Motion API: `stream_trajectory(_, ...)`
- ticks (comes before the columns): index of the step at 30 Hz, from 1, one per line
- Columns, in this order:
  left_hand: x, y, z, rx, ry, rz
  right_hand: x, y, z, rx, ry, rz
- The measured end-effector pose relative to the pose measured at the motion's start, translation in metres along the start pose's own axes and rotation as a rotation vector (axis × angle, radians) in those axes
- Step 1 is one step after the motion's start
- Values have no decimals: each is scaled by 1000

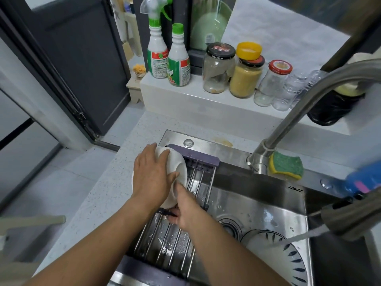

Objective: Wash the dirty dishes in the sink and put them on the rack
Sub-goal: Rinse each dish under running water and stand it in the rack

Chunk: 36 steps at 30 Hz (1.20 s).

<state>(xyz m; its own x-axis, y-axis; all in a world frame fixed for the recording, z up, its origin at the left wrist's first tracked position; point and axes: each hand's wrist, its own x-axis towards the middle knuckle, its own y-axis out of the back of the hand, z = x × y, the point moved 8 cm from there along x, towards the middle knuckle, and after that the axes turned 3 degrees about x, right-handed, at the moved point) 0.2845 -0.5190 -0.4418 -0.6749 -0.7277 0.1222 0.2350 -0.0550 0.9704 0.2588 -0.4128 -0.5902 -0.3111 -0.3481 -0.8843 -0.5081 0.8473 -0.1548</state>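
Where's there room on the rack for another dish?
The rack's bare bars nearest you, between the right hand and its near purple edge, are free. The speckled counter left of the rack is bare too. Crowded: the rack's far end, taken by the white bowl and left hand, and the back ledge, packed with jars and bottles.

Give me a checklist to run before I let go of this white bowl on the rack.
1. Bowl seated: white bowl stands tilted over the rack; the hands hide its lower rim. Cannot tell.
2. Left hand steadies it, spread over the bowl's back. Ok.
3. Right hand grip at the lower rim: fingers hidden. Cannot tell.
4. Room on the rack: bare bars nearer you. Ok.
5. Water off: a stream runs from the faucet head onto the patterned plate. Not ok.
6. Sink emptied: that plate lies in it. Not ok.
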Motion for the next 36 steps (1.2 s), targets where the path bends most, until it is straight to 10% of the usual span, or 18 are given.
stream_trajectory(20, -60, -57, 150, -374, -256, -246, -40, 143, -10, -153, 240, 156)
stream_trajectory(36, -109, -130, 207, -820, 274, -489, -63, 296, -39, -314, 337, 272)
